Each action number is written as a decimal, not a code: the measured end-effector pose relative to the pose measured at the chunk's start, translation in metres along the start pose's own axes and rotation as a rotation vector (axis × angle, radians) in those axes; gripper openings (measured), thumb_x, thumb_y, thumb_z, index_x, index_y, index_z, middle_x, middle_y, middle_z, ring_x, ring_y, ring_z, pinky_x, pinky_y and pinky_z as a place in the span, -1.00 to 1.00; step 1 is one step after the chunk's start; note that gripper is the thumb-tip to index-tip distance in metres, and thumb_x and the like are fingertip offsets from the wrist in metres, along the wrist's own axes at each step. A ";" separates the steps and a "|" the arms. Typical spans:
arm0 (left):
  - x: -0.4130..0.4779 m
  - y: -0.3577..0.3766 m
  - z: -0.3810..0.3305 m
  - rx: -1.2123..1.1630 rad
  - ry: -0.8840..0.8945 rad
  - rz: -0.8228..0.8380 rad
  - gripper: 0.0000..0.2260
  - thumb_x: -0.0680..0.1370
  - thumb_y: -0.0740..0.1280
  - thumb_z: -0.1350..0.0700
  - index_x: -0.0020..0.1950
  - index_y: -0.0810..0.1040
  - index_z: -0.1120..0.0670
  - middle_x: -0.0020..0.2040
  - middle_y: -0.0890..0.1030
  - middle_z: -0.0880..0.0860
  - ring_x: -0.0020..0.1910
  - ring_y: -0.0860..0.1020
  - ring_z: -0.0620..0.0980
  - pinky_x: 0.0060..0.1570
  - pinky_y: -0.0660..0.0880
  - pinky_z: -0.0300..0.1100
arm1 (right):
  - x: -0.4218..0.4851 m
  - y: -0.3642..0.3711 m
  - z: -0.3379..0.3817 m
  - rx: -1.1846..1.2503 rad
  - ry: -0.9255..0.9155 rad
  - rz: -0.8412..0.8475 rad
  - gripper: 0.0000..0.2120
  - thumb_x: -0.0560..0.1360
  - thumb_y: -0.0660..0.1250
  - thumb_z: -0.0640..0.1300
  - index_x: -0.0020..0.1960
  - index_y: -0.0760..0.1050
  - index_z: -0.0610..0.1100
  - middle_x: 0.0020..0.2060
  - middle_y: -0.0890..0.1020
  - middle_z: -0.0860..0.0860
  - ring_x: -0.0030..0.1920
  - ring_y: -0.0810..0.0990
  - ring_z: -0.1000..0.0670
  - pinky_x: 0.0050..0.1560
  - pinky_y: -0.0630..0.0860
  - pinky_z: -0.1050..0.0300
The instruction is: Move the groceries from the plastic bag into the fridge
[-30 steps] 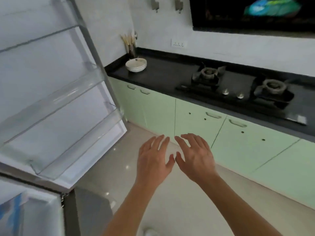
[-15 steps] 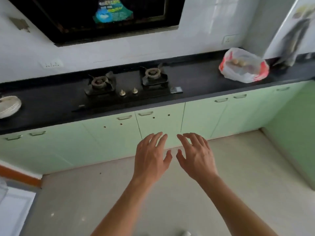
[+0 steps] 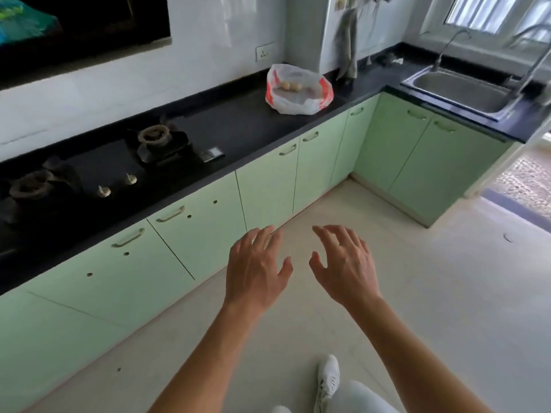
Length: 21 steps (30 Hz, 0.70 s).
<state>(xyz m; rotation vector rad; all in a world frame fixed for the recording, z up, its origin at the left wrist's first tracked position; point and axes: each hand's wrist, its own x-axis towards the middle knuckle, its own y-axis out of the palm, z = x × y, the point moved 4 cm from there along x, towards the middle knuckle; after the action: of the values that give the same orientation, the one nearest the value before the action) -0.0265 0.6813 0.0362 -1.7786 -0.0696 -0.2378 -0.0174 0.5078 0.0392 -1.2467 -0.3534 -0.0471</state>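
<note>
Head view: left hand [image 3: 256, 269] and right hand [image 3: 346, 266] both empty, fingers spread, over the floor. Plastic bag [image 3: 298, 89] sits on the black desk [image 3: 238, 126], well apart. Likely soft, light, contents maybe fragile; grab gathered top edges.

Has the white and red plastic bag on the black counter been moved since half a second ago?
No. The white and red plastic bag sits in the same spot near the wall socket; only the camera turned. Both hands are empty.
</note>
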 end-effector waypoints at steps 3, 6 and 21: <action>0.011 0.006 -0.013 -0.023 0.043 -0.005 -0.51 0.53 0.20 -0.15 0.42 0.45 -0.01 0.39 0.52 -0.01 0.36 0.44 0.05 0.26 0.43 0.03 | 0.000 -0.003 -0.013 -0.018 0.049 -0.011 -0.55 0.50 0.34 0.01 0.36 0.46 -0.05 0.22 0.60 -0.06 0.21 0.57 -0.12 0.22 0.51 -0.06; 0.029 0.012 -0.027 -0.031 0.068 0.005 -0.51 0.52 0.17 -0.16 0.41 0.46 -0.01 0.38 0.52 -0.01 0.36 0.45 0.05 0.26 0.44 0.03 | 0.007 -0.003 -0.030 -0.024 0.088 -0.023 -0.56 0.50 0.34 0.01 0.36 0.47 -0.05 0.21 0.60 -0.05 0.20 0.57 -0.12 0.22 0.50 -0.05; 0.202 0.071 -0.129 0.019 0.118 0.064 -0.49 0.53 0.13 -0.16 0.41 0.47 0.01 0.37 0.53 0.01 0.35 0.46 0.06 0.25 0.45 0.03 | 0.139 0.000 -0.182 0.023 0.132 -0.027 -0.57 0.49 0.33 0.00 0.34 0.47 -0.04 0.21 0.59 -0.03 0.20 0.55 -0.11 0.24 0.48 -0.05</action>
<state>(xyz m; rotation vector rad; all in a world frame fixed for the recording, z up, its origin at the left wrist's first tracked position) 0.1675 0.5231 0.0339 -1.7412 0.0687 -0.2942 0.1571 0.3594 0.0297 -1.2093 -0.2553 -0.1469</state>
